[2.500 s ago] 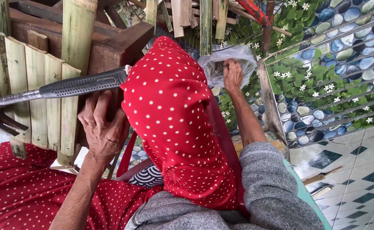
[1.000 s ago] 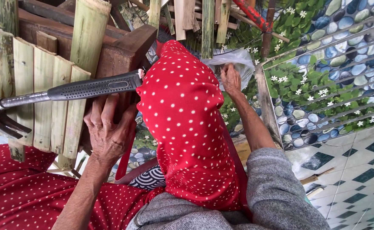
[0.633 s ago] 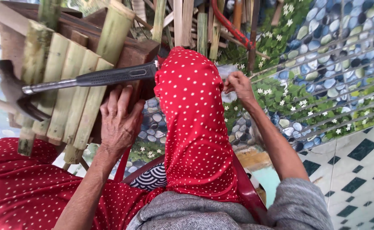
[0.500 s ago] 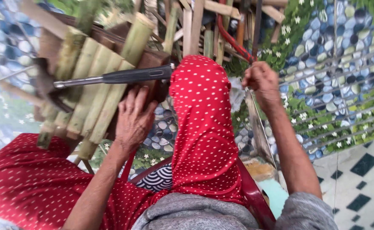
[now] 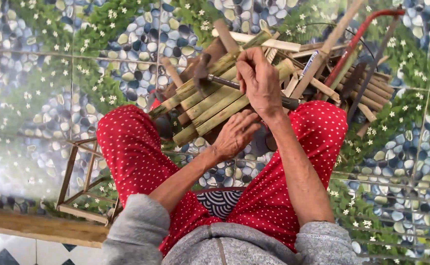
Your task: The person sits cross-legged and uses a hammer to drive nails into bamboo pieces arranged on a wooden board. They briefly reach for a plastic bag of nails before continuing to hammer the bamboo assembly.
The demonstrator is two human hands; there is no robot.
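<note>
Bamboo slat panel sits across our knees, between the red polka-dot trouser legs. Our left hand grips the panel's near edge. Our right hand is clenched over the hammer lying on the slats.

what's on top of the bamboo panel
A hammer lies across the bamboo panel, with the right hand over its handle. The left hand grips the panel's near edge. The wood underneath is mostly hidden.
</note>
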